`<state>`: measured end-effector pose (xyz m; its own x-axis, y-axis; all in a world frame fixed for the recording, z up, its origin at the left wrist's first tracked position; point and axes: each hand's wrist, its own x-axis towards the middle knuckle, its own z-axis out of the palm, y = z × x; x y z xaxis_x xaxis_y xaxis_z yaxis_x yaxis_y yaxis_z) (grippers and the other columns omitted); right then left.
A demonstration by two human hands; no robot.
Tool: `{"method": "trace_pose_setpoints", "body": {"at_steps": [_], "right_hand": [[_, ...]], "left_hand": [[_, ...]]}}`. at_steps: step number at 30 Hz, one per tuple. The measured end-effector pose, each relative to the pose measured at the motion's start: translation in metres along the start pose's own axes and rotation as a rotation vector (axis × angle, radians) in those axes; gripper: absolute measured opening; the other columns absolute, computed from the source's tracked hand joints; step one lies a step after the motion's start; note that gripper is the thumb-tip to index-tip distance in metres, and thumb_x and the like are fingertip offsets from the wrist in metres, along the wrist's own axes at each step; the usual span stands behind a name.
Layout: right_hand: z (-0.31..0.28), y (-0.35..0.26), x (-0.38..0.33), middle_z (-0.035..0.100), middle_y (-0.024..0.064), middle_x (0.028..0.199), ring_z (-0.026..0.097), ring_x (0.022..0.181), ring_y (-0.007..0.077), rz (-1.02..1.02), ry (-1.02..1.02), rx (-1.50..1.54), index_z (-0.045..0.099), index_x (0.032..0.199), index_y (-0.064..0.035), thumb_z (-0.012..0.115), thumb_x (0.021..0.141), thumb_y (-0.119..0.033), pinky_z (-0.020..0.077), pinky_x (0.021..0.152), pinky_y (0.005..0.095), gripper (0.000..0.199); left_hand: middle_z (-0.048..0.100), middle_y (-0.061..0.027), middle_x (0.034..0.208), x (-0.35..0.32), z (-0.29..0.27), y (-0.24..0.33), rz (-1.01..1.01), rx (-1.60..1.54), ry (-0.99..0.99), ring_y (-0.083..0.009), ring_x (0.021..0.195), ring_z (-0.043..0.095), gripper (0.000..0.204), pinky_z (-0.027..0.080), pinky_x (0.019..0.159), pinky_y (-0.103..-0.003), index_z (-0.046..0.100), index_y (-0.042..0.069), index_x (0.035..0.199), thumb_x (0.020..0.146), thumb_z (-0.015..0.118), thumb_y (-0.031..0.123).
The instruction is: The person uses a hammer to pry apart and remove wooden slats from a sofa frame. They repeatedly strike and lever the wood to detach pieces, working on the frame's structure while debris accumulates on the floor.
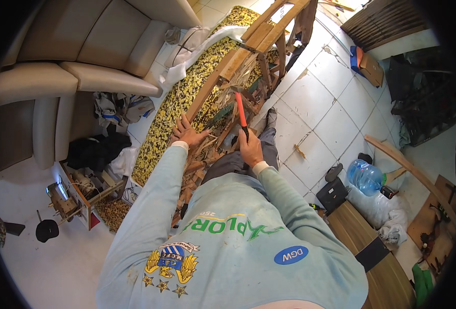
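Note:
My right hand [251, 150] is wrapped round the black grip of a hammer [240, 109] with a red handle. Its head meets the broken part of a wooden frame [205, 96], where the wood is splintered. Fingers spread, my left hand [189, 134] rests on the near end of the frame's left beam. Between my hands lie splinters and broken wood pieces [193, 177], partly hidden by my body. Under and beside the frame stretches a yellow-and-black speckled foam slab [153, 147].
Beige sofa sections [104, 77] stand at the left. Below them is a wooden box [86, 190] with tools, beside a pile of black cloth [97, 149]. On the tiled floor at right are a blue water bottle [366, 177], a curved wooden piece [413, 170] and a brown-topped bench [367, 252].

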<state>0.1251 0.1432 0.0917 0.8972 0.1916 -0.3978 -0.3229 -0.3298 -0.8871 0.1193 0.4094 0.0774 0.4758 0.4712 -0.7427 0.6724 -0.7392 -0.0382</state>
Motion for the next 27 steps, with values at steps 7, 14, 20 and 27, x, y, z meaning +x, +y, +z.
{"method": "trace_pose_setpoints", "body": {"at_steps": [7, 14, 20, 27], "right_hand": [[-0.02, -0.017, 0.018, 0.069, 0.0262, 0.084, 0.068, 0.085, 0.044, 0.204, -0.123, -0.176, 0.065, 0.093, 0.0053, 0.049, 0.105, -0.052, 0.05, 0.079, 0.0502, 0.061], [-0.02, 0.011, -0.001, 0.065, 0.0179, 0.077, 0.062, 0.071, 0.0303, 0.222, -0.057, 0.072, 0.065, 0.092, 0.0026, 0.051, 0.106, -0.049, 0.0486, 0.071, 0.044, 0.055], [-0.06, -0.037, -0.001, 0.061, 0.0133, 0.073, 0.058, 0.068, 0.0235, 0.026, 0.079, 0.033, 0.064, 0.097, 0.0028, 0.053, 0.107, -0.043, 0.0474, 0.067, 0.0393, 0.048], [-0.075, 0.029, -0.001, 0.048, -0.0012, 0.06, 0.043, 0.042, 0.0107, 0.278, 0.222, 0.11, 0.055, 0.084, -0.0085, 0.05, 0.109, -0.051, 0.0362, 0.038, 0.0301, 0.049]], "left_hand": [[0.018, -0.0245, 0.167, -0.012, 0.004, 0.035, 0.391, -0.126, 0.674, -0.0467, 0.152, 0.022, 0.091, 0.021, 0.122, -0.063, 0.032, 0.009, 0.161, 0.091, 0.072, 0.051], [0.029, -0.0201, 0.162, -0.011, -0.046, 0.12, 0.397, -0.24, 0.283, -0.0419, 0.149, 0.03, 0.094, 0.033, 0.119, -0.054, 0.037, 0.01, 0.157, 0.084, 0.078, 0.052], [0.028, -0.0252, 0.16, 0.012, -0.007, 0.116, 0.735, -0.225, 0.639, -0.0457, 0.15, 0.028, 0.084, 0.029, 0.122, -0.057, 0.04, 0.009, 0.154, 0.086, 0.075, 0.044], [0.001, -0.0305, 0.171, -0.034, 0.021, 0.159, 0.471, -0.03, 0.414, -0.0508, 0.158, 0.0, 0.092, 0.006, 0.126, -0.063, 0.06, 0.008, 0.146, 0.079, 0.075, 0.07]]}}
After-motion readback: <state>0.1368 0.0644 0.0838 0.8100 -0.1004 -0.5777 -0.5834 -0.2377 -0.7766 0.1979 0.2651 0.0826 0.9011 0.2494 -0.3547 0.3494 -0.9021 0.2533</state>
